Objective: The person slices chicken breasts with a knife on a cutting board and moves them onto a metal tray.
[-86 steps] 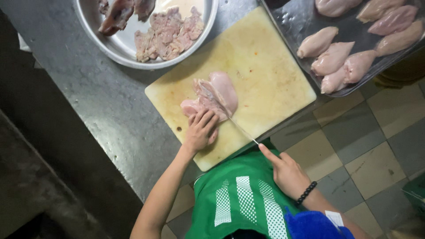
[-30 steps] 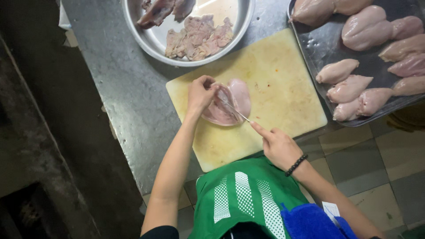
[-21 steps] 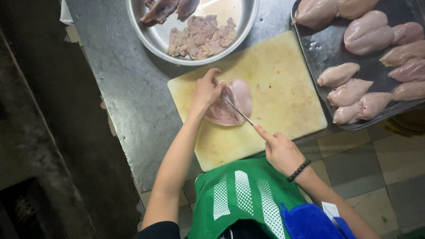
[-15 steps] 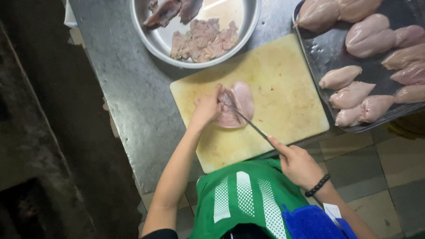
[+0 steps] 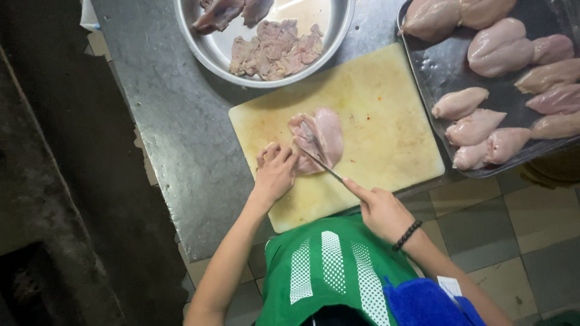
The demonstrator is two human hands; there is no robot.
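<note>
A raw chicken breast [image 5: 319, 140] is laid near the middle of a pale yellow cutting board [image 5: 386, 121], slightly toward its left half. The board is set on a grey stone table [image 5: 169, 121], its near edge close to the table's front edge.

The left hand [image 5: 275, 172] is placed on the board at the breast's lower left edge, fingers curled and held together, fingertips touching the meat. Nothing is pinched by it; the meat is only pressed or steadied.

The right hand [image 5: 380, 211] is closed around the handle of a thin knife [image 5: 320, 160], index finger stretched along the top toward the blade. The blade is angled up and left, its tip laid across the breast. The handle is hidden inside the fist. A dark bead bracelet [image 5: 406, 235] is worn on the right wrist.

A round metal bowl [image 5: 208, 51] is seen beyond the board's far left corner, filled with trimmed meat pieces [image 5: 275, 48]. A dark metal tray [image 5: 435, 66] is placed to the right of the board, just beside it, loaded with whole chicken breasts [image 5: 483, 121].

A green apron [image 5: 326, 271] with white mesh patches is worn by the person, and a blue cloth [image 5: 423, 302] is seen at the lower right. Tiled floor [image 5: 513, 223] is visible below the table edge.
</note>
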